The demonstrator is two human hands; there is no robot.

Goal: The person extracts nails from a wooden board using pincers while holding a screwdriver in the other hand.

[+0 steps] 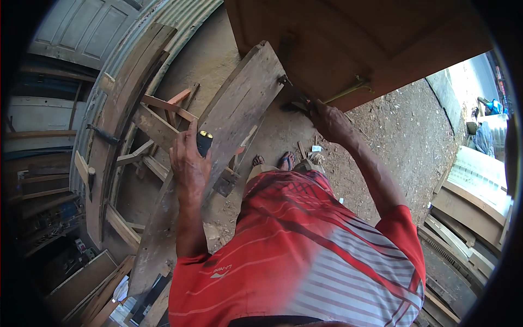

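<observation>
My left hand [190, 155] is over the long grey plank [239, 92] of a workbench, its fingers closed round a small black object [204, 143] with two shiny yellow tips. I cannot make out its kind. My right hand [331, 123] reaches forward past the plank's far end, closed round a slim dark tool [299, 94] that points toward that end. Its exact kind is unclear in the shadow. Just beyond the hand stands a large brown wooden panel [327, 43], with a yellowish-green strip [351, 94] along its lower part.
A second long weathered beam [117, 147] stands to my left, with wooden braces between it and the plank. A dark clamp-like piece [103, 134] lies on that beam. Stacked boards [474, 218] lie at the right, and a pale door [84, 30] leans at the far left.
</observation>
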